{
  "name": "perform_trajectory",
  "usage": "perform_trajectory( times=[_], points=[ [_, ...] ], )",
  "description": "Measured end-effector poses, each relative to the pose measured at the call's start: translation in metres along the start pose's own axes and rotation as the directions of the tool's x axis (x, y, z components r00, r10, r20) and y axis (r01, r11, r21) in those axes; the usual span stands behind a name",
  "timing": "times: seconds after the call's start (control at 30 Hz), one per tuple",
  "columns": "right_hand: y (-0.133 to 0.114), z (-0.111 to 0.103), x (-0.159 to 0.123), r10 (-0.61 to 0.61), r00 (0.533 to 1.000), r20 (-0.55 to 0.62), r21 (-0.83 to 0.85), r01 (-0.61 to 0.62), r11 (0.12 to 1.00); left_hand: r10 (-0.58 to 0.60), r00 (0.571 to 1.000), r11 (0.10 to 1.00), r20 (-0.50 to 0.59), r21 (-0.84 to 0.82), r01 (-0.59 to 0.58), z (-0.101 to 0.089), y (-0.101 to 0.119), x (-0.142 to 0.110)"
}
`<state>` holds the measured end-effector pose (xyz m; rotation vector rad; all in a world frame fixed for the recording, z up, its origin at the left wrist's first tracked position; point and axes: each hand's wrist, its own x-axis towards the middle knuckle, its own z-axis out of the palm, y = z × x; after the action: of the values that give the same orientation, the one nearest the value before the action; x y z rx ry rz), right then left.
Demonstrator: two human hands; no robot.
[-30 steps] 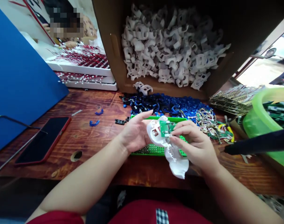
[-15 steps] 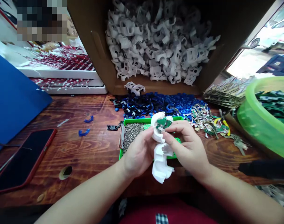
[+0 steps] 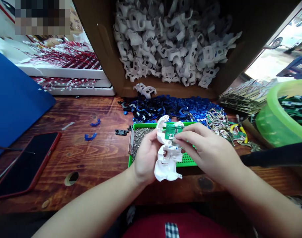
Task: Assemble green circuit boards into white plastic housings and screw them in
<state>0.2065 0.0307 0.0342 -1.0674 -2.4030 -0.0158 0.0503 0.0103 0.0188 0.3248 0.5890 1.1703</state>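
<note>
My left hand (image 3: pixel 147 157) is closed around the left side of a white plastic housing (image 3: pixel 166 167), which hangs upright above the table's front edge with its hollow side towards me. In the upper part of the housing sits a green circuit board (image 3: pixel 170 131). The fingertips of my right hand (image 3: pixel 203 142) pinch at the board's lower right edge; part of the board is hidden behind them. Behind both hands lies a green tray (image 3: pixel 188 160) with a perforated floor, its left section filled with small metal screws (image 3: pixel 142 135).
A cardboard box (image 3: pixel 103 49) of white housings stands at the back. Blue and black plastic parts (image 3: pixel 166 107) lie before it. To the right are wired boards (image 3: pixel 216 122), yellow-handled pliers (image 3: pixel 243 134), a green tub (image 3: pixel 270 115) and a black bar (image 3: pixel 277 155). A phone (image 3: pixel 27 162) lies left.
The housing has turned so its inside and the board's flat face show more to me. My right fingers have shifted to the board's lower right edge. The black bar reaches further in.
</note>
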Motion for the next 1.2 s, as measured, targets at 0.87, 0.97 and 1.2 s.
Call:
perform_trajectory(
  times=[0.87, 0.97, 1.2],
  points=[
    [0.009, 0.018, 0.002, -0.031, 0.995, -0.092, 0.138, 0.044, 0.989, 0.017, 0.999, 0.999, 0.041, 0.034, -0.018, 0.000, -0.009, 0.008],
    [0.010, 0.020, 0.001, -0.023, 0.999, -0.031, 0.159, 0.028, 0.987, 0.034, 0.999, 0.998, 0.006, 0.052, -0.034, -0.004, -0.012, 0.006],
    [0.012, 0.016, -0.002, -0.104, 0.994, -0.043, 0.233, 0.112, 0.966, 0.009, 0.994, 0.958, -0.109, 0.285, 0.023, -0.007, -0.010, 0.001]
  ],
)
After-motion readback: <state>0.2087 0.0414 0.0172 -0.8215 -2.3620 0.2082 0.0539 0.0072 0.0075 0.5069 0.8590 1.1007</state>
